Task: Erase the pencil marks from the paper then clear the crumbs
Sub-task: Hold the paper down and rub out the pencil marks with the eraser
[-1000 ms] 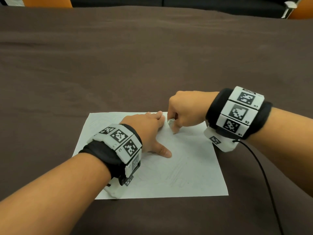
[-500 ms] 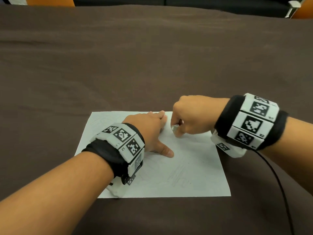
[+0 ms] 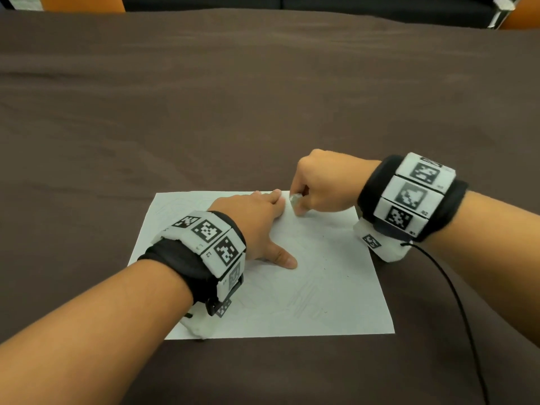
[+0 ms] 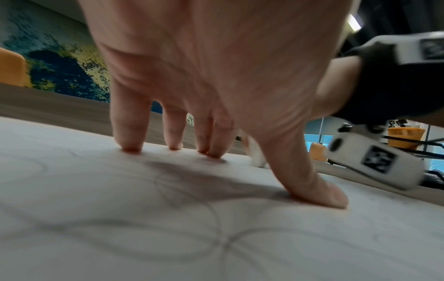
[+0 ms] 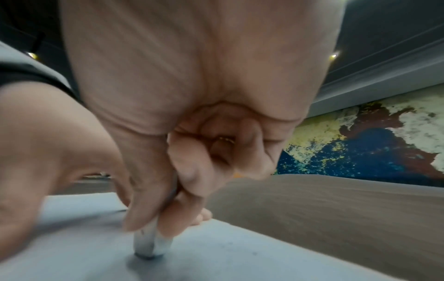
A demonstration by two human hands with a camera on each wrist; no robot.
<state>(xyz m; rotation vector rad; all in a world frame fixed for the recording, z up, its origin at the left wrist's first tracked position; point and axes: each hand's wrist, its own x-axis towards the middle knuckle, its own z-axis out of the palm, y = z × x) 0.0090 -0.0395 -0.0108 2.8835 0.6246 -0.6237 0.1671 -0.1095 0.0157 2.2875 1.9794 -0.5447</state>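
A white sheet of paper lies on the brown tablecloth, with faint pencil scribbles near its lower middle and curved lines under my left palm. My left hand presses flat on the sheet, fingers straight and thumb spread. My right hand pinches a small white eraser between thumb and fingers near the paper's top edge. In the right wrist view the eraser stands with its tip on the sheet. A few dark crumbs dot the paper.
The brown cloth-covered table stretches far beyond the paper. A black cable runs from my right wristband toward the near right edge. Orange chairs stand at the far side.
My right hand with the eraser has slid back and forth along the paper's top edge, now up and left again, close to my left fingertips. The left hand stays pressed in place.
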